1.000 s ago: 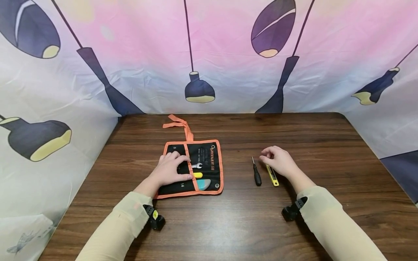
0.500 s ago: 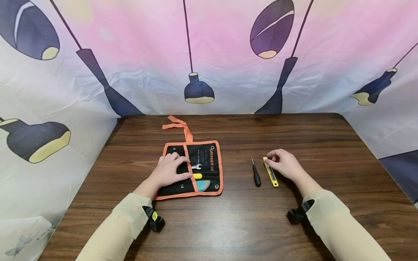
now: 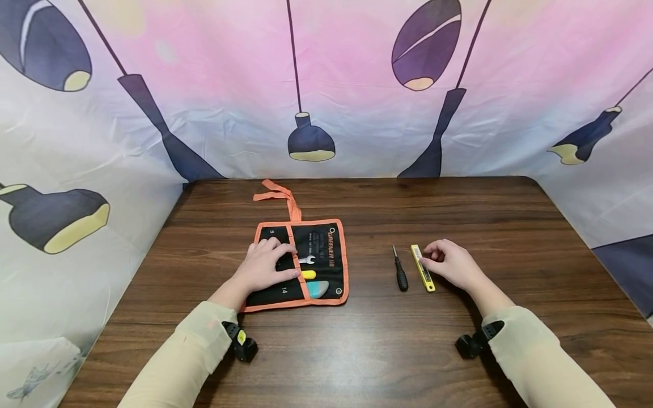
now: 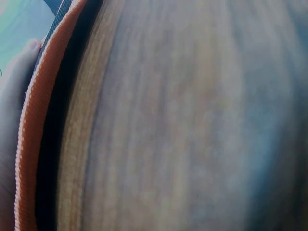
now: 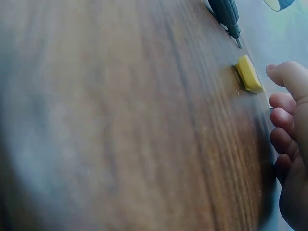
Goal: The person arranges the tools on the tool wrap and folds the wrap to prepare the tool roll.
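Observation:
My left hand [image 3: 265,263] rests spread on a black tool pouch [image 3: 321,241] with orange trim, covering part of its pockets. From the pockets show a wrench [image 3: 307,260], a yellow end [image 3: 309,275] and a teal-and-grey handle [image 3: 318,289]. The pouch's orange edge [image 4: 41,120] runs beside the hand in the left wrist view. To the right, a black-handled screwdriver [image 3: 402,277] lies beside a slim yellow tool [image 3: 423,269], with a label and an end hole, perhaps a utility knife. Just right of it hovers my right hand [image 3: 454,263], loosely curled, holding nothing.
Everything lies on a dark wood-grain table [image 3: 367,351]. An orange tie strap [image 3: 285,195] extends from the pouch toward the back edge. Printed cloth [image 3: 245,85] hangs behind the table and at both sides.
My right hand has drawn away to the right from the yellow tool, uncovering its far end. The left hand has stayed on the pouch.

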